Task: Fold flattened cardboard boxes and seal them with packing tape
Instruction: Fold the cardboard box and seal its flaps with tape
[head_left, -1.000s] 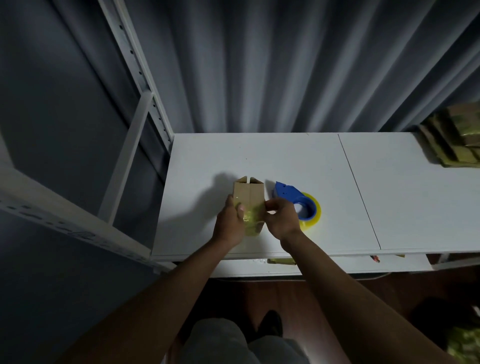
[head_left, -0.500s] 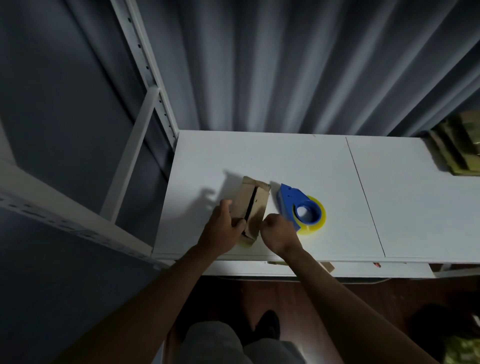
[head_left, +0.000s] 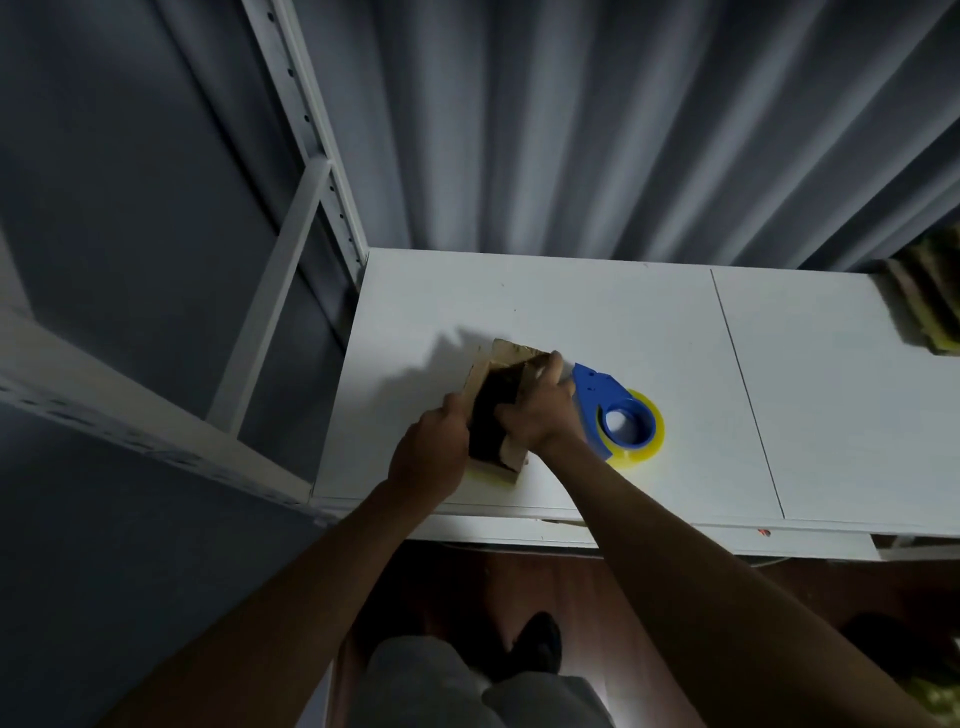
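Note:
A small brown cardboard box (head_left: 501, 402) stands on the white table (head_left: 649, 332) near its front edge, with its open top facing up and a dark hollow inside. My left hand (head_left: 431, 452) grips the box's left wall. My right hand (head_left: 540, 408) holds the right wall, its fingers stretched along the flap at the far end. Yellowish tape shows at the box's near bottom edge. A blue tape dispenser (head_left: 613, 415) with a yellow roll lies just right of my right hand.
A pile of flattened cardboard (head_left: 927, 301) lies at the table's far right. A white metal shelf frame (head_left: 306, 171) rises at the left. Grey curtains hang behind the table. My legs and a dark shoe show below over a wooden floor.
The box has been turned so its open top faces up and has been spread wider. My right hand has moved from the near end up along the box's right wall.

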